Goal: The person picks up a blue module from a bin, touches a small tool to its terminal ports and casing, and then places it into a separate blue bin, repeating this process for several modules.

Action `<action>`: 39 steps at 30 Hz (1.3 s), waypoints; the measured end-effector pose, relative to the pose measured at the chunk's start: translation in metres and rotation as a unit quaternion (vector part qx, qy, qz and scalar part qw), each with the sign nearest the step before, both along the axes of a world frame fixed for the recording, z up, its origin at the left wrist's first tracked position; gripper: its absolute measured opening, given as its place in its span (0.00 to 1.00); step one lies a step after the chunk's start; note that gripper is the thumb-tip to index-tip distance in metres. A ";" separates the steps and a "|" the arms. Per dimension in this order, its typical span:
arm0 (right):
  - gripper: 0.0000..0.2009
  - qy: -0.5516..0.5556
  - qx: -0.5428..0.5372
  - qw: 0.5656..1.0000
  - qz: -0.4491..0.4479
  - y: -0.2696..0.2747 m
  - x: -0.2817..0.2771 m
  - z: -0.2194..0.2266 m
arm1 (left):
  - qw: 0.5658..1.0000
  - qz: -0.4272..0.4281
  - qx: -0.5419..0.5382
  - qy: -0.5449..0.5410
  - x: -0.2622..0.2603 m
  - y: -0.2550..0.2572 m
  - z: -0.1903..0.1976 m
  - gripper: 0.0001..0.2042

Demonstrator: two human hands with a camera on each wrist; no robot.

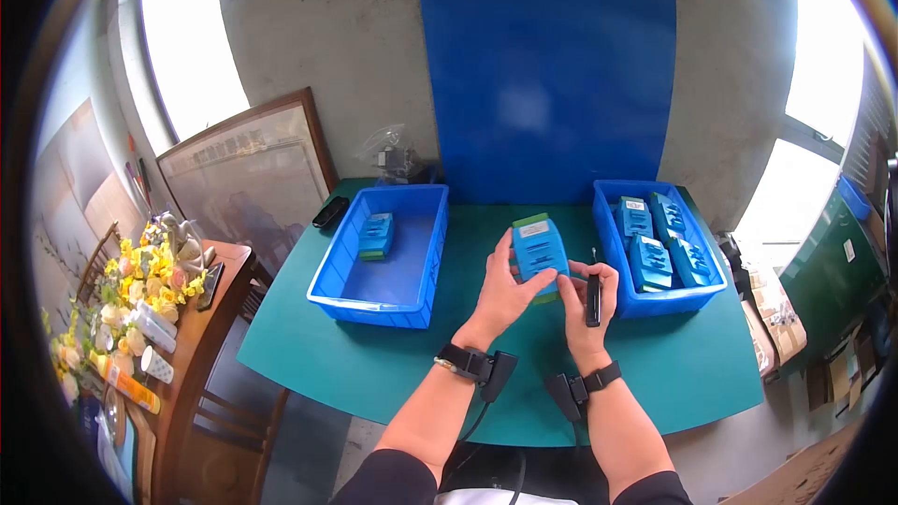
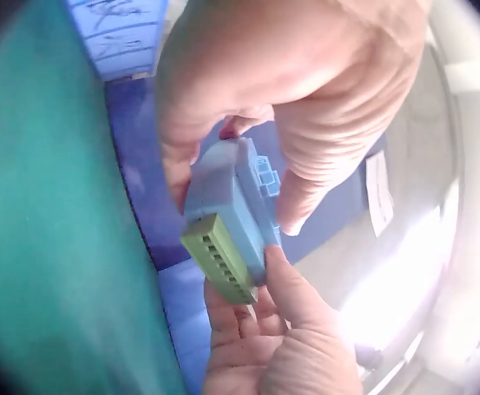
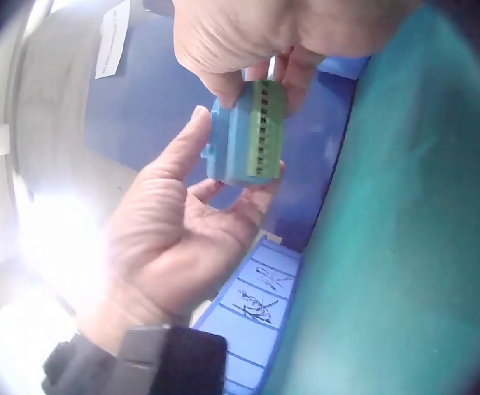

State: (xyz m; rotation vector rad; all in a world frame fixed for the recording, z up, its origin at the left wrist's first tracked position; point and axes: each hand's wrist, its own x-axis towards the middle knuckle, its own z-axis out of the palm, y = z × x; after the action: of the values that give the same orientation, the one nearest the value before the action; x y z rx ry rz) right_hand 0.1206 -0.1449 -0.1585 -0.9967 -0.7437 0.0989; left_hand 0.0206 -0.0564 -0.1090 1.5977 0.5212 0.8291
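Observation:
Raised over the table's middle in the head view is a blue module (image 1: 540, 248) with green terminal strips and a white label. My left hand (image 1: 503, 295) grips its left side, thumb on the lower face. At its lower right end, my right hand (image 1: 589, 318) pinches it with thumb and fingers while also holding a slim black tool (image 1: 593, 299) upright. The left wrist view shows the green strip (image 2: 219, 259) between my left hand (image 2: 298, 74) and right hand (image 2: 285, 341). Both hands also touch the module (image 3: 232, 140) in the right wrist view.
A blue bin (image 1: 369, 312) at left holds one module (image 1: 376, 236); another (image 1: 675, 301) at right holds several. A black item (image 1: 330, 212) lies beyond the left bin's outer side. Behind the green table (image 1: 505, 393) stands a blue panel (image 1: 552, 65).

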 end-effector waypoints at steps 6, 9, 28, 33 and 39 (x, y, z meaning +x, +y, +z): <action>0.20 -0.036 0.015 0.999 -0.013 -0.003 -0.010 0.009 | 0.939 0.003 0.336 0.080 -0.008 0.014 0.035 0.31; 0.20 -0.045 0.035 0.998 0.005 -0.001 -0.015 0.008 | 0.914 -0.037 0.353 0.197 -0.020 0.014 0.069 0.29; 0.13 -0.115 -0.147 0.981 -0.048 0.001 0.006 -0.011 | 0.748 0.075 0.339 0.566 -0.078 0.226 0.019 0.34; 0.11 -0.177 -0.135 0.973 -0.056 -0.001 0.005 -0.005 | 0.742 0.078 0.405 0.529 -0.082 0.255 0.001 0.31; 0.13 -0.143 -0.145 0.978 -0.043 0.001 0.004 -0.008 | 0.791 0.120 0.435 0.413 -0.045 0.213 0.041 0.25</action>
State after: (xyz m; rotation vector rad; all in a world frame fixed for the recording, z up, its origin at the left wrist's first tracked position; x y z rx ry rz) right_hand 0.1249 -0.1443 -0.1669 -1.3379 -0.9655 -0.0137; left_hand -0.0243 0.1561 -0.0677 2.8332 1.0727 0.5129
